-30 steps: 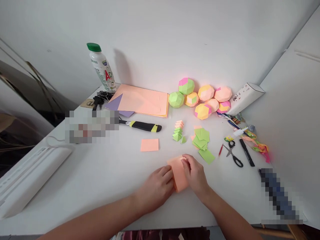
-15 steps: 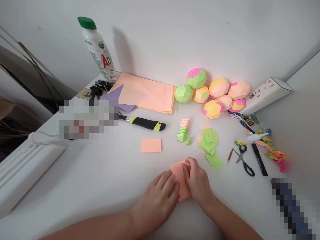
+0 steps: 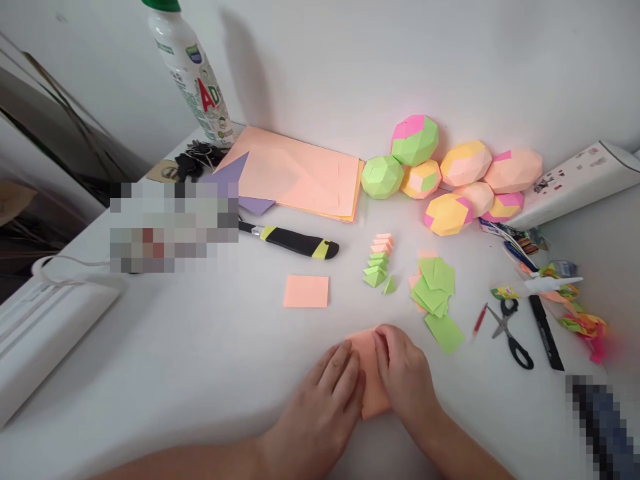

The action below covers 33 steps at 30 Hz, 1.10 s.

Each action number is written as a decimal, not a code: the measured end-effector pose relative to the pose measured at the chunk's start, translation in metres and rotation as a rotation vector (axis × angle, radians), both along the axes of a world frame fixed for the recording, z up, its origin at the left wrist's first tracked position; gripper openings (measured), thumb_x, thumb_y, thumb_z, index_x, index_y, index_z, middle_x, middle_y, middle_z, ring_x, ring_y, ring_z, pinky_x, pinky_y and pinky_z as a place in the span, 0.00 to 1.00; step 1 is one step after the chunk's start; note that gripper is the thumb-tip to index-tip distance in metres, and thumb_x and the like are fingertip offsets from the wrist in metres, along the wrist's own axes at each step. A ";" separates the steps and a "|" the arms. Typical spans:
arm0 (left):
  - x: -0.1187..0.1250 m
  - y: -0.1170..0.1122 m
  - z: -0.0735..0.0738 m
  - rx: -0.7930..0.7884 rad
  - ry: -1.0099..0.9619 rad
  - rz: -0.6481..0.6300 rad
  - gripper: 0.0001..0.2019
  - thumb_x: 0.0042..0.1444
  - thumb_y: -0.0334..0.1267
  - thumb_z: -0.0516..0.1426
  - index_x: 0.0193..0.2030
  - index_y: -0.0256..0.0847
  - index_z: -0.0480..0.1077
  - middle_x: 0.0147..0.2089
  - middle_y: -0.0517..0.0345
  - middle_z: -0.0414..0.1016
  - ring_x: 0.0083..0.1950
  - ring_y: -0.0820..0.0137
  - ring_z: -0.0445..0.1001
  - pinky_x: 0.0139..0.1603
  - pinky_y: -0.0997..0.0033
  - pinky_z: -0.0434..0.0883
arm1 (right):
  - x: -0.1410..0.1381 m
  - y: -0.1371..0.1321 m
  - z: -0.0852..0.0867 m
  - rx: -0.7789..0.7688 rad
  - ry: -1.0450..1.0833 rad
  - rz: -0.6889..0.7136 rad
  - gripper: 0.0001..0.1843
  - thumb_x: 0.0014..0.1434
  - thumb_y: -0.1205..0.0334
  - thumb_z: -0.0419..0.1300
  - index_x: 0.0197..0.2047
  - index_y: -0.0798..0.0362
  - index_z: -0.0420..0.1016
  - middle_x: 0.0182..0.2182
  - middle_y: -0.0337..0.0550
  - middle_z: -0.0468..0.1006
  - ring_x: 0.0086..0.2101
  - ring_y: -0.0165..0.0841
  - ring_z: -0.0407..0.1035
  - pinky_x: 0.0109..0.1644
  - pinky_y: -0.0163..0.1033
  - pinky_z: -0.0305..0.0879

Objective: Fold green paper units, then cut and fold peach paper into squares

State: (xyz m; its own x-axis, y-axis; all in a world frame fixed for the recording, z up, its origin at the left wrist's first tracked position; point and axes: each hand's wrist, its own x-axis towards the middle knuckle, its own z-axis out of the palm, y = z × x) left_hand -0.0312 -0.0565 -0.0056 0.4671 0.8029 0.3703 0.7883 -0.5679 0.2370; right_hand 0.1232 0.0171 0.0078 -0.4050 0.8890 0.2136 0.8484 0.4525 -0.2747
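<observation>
A peach piece of paper [image 3: 371, 377] lies on the table between my hands, its edges partly covered. My left hand [image 3: 327, 393] holds its left side, fingers close together and bent a little over the edge, thumb hidden. At the upper right edge, the thumb and forefinger of my right hand [image 3: 406, 370] pinch the paper. Farther up, a second peach piece of paper [image 3: 307, 291] rests flat. Small folded paper pieces [image 3: 379, 260] in peach and green stand in a row. To their right is a loose pile of green papers [image 3: 434, 287].
A utility knife [image 3: 300, 242] lies before large peach sheets [image 3: 300, 167]. Faceted paper balls [image 3: 414, 140] sit by the wall. Scissors [image 3: 511, 333], a red pencil-like stick [image 3: 480, 319], a black pen-like item [image 3: 546, 332] and a glue bottle [image 3: 540, 287] are at right. A white bottle [image 3: 193, 80] stands back left.
The camera view has shifted, so most things sit a little farther outward in the picture. My left fingers have straightened slightly over the paper; my right hand keeps its pinch.
</observation>
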 end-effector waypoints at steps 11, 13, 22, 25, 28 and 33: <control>-0.002 0.001 0.004 -0.001 0.091 -0.010 0.17 0.56 0.30 0.49 0.51 0.28 0.68 0.55 0.39 0.69 0.61 0.49 0.62 0.60 0.51 0.60 | 0.001 0.001 0.000 -0.027 0.041 0.000 0.13 0.66 0.64 0.45 0.36 0.55 0.69 0.28 0.45 0.76 0.25 0.32 0.72 0.27 0.34 0.67; -0.003 0.002 0.006 -0.001 0.122 -0.020 0.16 0.57 0.31 0.50 0.51 0.28 0.68 0.55 0.39 0.69 0.60 0.49 0.63 0.60 0.51 0.59 | 0.005 -0.001 0.002 -0.051 0.099 0.003 0.11 0.65 0.63 0.47 0.40 0.56 0.69 0.30 0.46 0.77 0.28 0.33 0.73 0.30 0.35 0.70; -0.008 0.006 0.011 -0.044 0.130 -0.029 0.16 0.59 0.36 0.50 0.50 0.32 0.70 0.54 0.43 0.70 0.59 0.52 0.63 0.59 0.55 0.59 | 0.015 -0.014 0.000 0.013 0.105 0.101 0.15 0.65 0.71 0.47 0.49 0.61 0.72 0.29 0.47 0.72 0.26 0.31 0.69 0.27 0.33 0.70; -0.007 0.006 0.011 -0.033 0.111 -0.007 0.15 0.59 0.35 0.49 0.49 0.33 0.71 0.53 0.46 0.71 0.59 0.54 0.63 0.59 0.57 0.59 | 0.015 -0.013 -0.002 -0.010 0.094 0.109 0.16 0.65 0.72 0.46 0.48 0.62 0.73 0.27 0.46 0.70 0.25 0.30 0.68 0.25 0.33 0.70; -0.006 0.007 0.010 -0.027 0.098 0.008 0.14 0.59 0.35 0.49 0.48 0.34 0.71 0.52 0.48 0.72 0.59 0.55 0.64 0.58 0.58 0.59 | 0.015 -0.013 -0.003 -0.020 0.085 0.106 0.16 0.64 0.72 0.46 0.49 0.63 0.72 0.26 0.46 0.70 0.24 0.30 0.67 0.25 0.33 0.69; -0.005 0.007 0.007 -0.062 0.110 0.006 0.15 0.59 0.35 0.50 0.50 0.35 0.70 0.53 0.47 0.71 0.59 0.55 0.63 0.58 0.58 0.61 | 0.015 -0.013 -0.002 -0.021 0.076 0.109 0.16 0.64 0.73 0.47 0.50 0.63 0.71 0.27 0.45 0.69 0.24 0.30 0.67 0.26 0.33 0.70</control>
